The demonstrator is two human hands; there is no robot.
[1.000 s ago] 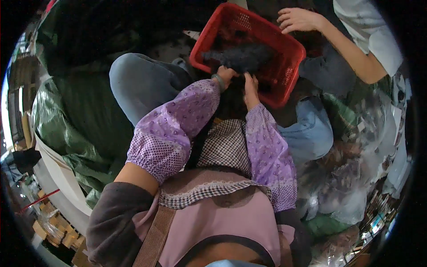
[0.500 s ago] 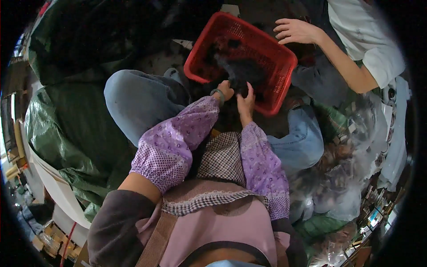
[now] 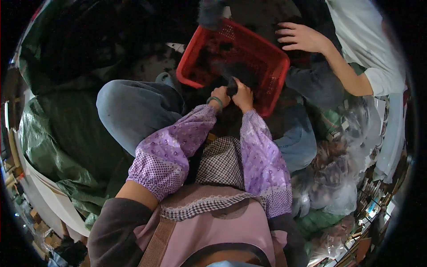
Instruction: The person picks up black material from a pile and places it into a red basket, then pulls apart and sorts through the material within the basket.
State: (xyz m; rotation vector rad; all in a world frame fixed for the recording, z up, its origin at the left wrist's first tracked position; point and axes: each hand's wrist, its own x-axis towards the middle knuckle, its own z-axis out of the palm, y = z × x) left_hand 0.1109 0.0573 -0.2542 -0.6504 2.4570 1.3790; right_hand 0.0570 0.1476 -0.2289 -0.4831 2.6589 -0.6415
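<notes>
My right hand (image 3: 243,95) is closed round a dark, hair-like bundle (image 3: 232,86), its rounded end showing between my hands. Just left of it, my left hand (image 3: 222,95), with a green bangle at the wrist, is closed on the same dark fibre; its fingertips are hidden. Loose fibre spreads from the bundle over the near side of a red plastic basket (image 3: 276,86). More dark tufts (image 3: 226,46) lie inside the basket. Both my forearms wear purple patterned sleeve covers.
A co-worker's hand (image 3: 302,37), fingers spread, hovers right of the basket. A blurred dark grey shape (image 3: 211,13) overlaps the basket's far corner. Dark green sheeting (image 3: 58,133) lies to the left. Clear plastic bags (image 3: 336,182) are heaped on the right.
My right hand has turned and closed round the bundle, its fingers no longer stretched out. A dark grey shape has come in at the basket's far corner. The co-worker's fingers have spread.
</notes>
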